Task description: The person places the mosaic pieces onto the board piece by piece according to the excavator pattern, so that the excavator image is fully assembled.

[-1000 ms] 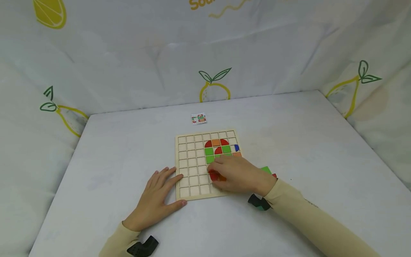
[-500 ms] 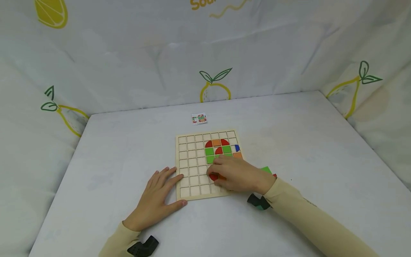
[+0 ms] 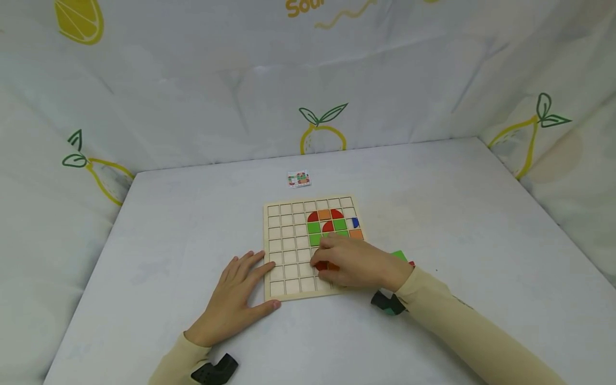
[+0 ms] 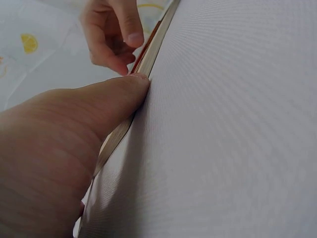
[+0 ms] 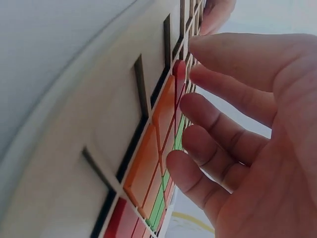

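My left hand (image 3: pixel 234 299) lies with fingers spread at the near left corner of the pale wooden grid board (image 3: pixel 284 267). Its thumb (image 4: pixel 116 101) is against the board's edge in the left wrist view. My right hand (image 3: pixel 353 262) bends over the lower right part of the board. Its thumb and index fingertip pinch at the sides of a red round-edged tile (image 3: pixel 320 266), which lies low in a cell beside orange tiles (image 5: pixel 163 106). Green tiles (image 3: pixel 314 228) and more red and orange pieces fill cells farther up; some are hidden under the right hand.
A small printed pattern card (image 3: pixel 299 179) lies beyond the board. A blue piece (image 3: pixel 355 222) sits in a right-hand cell. Loose green (image 3: pixel 398 255) and red (image 3: pixel 411 263) pieces lie right of the board, partly behind the right wrist. White cloth covers the table and walls.
The red tile between the right fingertips has shifted and tilted slightly, and now looks flatter and more shaded. The right hand has barely moved; the left hand has kept its place.
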`<state>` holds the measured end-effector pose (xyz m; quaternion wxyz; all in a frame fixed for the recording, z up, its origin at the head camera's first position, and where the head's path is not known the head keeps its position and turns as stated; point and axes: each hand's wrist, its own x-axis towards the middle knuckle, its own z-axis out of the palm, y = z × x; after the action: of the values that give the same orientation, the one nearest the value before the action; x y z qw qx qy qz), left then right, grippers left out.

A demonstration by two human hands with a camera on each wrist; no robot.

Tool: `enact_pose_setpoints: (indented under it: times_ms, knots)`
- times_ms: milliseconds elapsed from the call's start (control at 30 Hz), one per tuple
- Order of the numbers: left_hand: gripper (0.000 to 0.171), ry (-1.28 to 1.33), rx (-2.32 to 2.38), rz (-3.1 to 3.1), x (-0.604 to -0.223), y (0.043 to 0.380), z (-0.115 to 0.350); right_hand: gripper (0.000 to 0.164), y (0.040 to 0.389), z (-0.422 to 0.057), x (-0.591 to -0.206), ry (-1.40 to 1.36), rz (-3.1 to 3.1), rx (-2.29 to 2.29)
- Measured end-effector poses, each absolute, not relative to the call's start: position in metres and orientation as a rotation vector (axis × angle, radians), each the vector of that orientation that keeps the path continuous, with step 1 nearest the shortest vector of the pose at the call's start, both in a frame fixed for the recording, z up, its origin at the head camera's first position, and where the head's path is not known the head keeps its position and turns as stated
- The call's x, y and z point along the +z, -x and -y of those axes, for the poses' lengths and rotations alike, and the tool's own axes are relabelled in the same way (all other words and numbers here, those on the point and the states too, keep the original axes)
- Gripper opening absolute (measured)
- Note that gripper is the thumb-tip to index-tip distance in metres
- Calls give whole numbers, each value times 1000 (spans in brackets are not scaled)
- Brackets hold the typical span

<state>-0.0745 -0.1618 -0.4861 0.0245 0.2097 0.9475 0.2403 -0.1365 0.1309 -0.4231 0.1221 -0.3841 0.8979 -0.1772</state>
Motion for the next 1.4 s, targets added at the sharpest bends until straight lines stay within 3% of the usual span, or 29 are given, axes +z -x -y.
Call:
enact_pose_setpoints:
  times_ms: [800, 933, 1167, 1400]
  knots:
    - [77, -657, 739, -2952, -483, 72, 164, 26, 132, -208, -382, 761, -2812, -510]
    - [77, -657, 730, -2962, -484, 72, 165, 25, 130, -212, -386, 815, -2818, -510]
    - [77, -666, 741, -2966, -485, 71, 166, 26, 124, -180, -407, 1157, -2743, -484]
    - [77, -659, 772, -2933, -484, 72, 163, 37, 113, -149, -425, 1284, -2714, -349]
